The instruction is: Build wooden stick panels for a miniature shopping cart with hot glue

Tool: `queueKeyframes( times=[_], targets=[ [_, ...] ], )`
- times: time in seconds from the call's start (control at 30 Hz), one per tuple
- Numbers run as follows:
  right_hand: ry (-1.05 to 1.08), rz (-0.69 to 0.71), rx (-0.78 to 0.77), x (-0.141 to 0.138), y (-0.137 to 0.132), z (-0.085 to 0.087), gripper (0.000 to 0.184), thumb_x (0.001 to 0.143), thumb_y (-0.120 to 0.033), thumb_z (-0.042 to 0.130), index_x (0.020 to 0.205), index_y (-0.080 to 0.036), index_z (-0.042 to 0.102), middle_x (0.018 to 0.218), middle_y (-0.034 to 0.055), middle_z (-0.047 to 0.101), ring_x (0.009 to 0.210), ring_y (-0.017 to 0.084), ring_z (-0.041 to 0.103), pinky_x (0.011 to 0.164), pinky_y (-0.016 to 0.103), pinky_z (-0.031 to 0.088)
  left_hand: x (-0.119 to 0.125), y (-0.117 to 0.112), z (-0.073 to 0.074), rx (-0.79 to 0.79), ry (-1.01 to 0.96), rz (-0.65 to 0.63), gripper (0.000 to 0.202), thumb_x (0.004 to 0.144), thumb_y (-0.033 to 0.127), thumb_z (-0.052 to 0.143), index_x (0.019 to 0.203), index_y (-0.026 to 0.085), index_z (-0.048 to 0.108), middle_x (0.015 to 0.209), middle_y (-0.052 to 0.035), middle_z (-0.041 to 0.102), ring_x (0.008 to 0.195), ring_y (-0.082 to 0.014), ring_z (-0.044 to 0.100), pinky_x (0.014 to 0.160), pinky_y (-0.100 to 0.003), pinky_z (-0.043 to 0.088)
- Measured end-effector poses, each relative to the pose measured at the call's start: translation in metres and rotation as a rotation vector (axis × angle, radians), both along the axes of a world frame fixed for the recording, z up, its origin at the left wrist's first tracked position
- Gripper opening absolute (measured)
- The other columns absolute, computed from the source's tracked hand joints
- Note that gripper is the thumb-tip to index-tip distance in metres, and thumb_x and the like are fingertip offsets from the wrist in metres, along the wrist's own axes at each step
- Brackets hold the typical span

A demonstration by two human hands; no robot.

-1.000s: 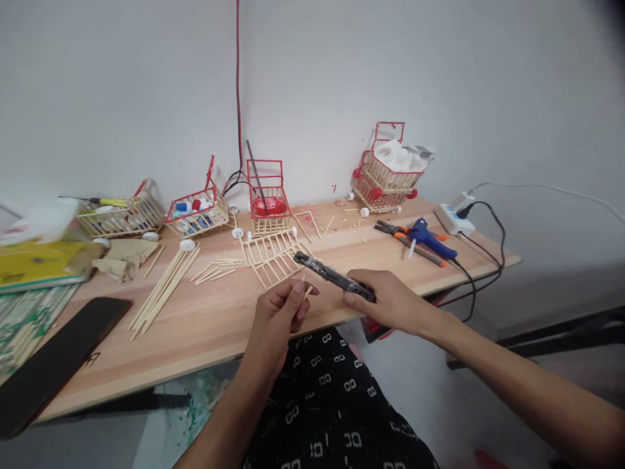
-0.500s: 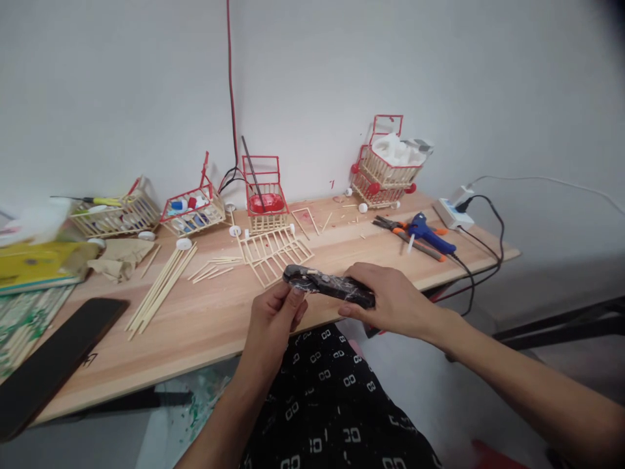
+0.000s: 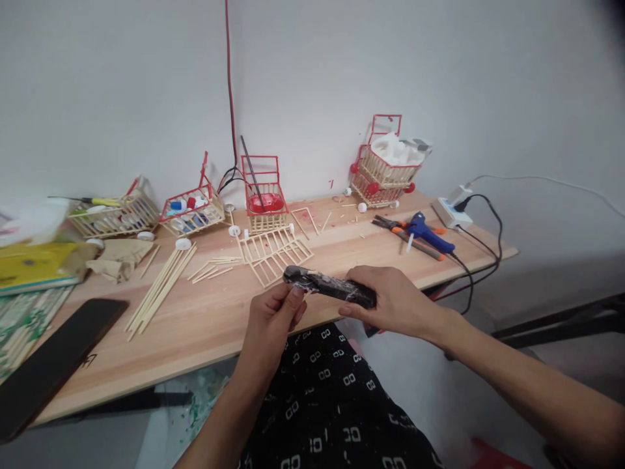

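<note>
Black tool (image 3: 332,286): head's come over to the left since a second ago, off to the side then, now sitting right on top of the left fingertips. Rest of the bench looks pretty much the same.
Right hand (image 3: 390,299): wrapped round the tool's back end, thumb below. Probably back there so the head stays free. Can't tell how hard it's squeezing.
Left hand (image 3: 276,312): thumb and finger pinched together, other fingers curled in, seemingly on a thin stick (image 3: 307,295). Little pinch like that is likely about keeping something so skinny steady.
Stick: out over the front edge of the table (image 3: 209,319), under the tool's head, mostly hidden. Can't see where the head meets it, if it does.
Frame (image 3: 273,254): ladder-looking thing lying flat just past the hands, easy to look across at, I'd guess.
Long sticks (image 3: 161,293): loose bundle off to the left, short sticks (image 3: 212,269) between them and the frame. Sorted by length, maybe.
Glue gun (image 3: 430,236): lying across the pliers (image 3: 387,223) on the right, near the power strip (image 3: 452,215), presumably for the cord's sake.
Carts (image 3: 200,221): four along the back, filled with odds and ends, so probably doubling as storage.
</note>
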State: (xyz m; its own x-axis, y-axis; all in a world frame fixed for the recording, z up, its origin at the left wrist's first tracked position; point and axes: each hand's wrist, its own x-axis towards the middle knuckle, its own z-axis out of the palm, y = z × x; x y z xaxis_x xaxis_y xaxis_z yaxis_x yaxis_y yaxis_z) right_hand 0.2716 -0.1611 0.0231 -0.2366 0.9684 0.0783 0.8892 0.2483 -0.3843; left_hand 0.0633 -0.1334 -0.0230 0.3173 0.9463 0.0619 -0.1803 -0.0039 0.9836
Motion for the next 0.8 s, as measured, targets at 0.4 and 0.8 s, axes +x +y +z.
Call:
queueKeyframes(
  times=[0.4,0.8],
  targets=[
    [0.091,-0.051,-0.008,-0.001,0.000,-0.010,0.048,0.084,-0.061,0.049,0.060,-0.019,0.046,0.058,-0.0006,0.051,0.058,0.014,0.049,0.055,0.026,0.031,0.001,0.000,0.002,-0.025,-0.033,-0.032,0.029,0.087,0.041,0.058,0.078,0.014,0.062,0.053,0.0056,0.032,0.048,-0.0053,0.024,0.046,-0.022,0.012],
    [0.130,0.003,-0.157,0.000,-0.003,-0.011,0.047,0.087,-0.062,0.043,0.070,-0.019,0.049,0.065,0.0013,0.056,0.060,0.014,0.049,0.055,0.026,0.031,0.000,0.004,0.001,-0.087,-0.125,0.062,0.026,0.083,0.038,0.065,0.077,0.012,0.061,0.061,0.0033,0.045,0.049,-0.0026,0.030,0.045,-0.018,0.018]
  ],
)
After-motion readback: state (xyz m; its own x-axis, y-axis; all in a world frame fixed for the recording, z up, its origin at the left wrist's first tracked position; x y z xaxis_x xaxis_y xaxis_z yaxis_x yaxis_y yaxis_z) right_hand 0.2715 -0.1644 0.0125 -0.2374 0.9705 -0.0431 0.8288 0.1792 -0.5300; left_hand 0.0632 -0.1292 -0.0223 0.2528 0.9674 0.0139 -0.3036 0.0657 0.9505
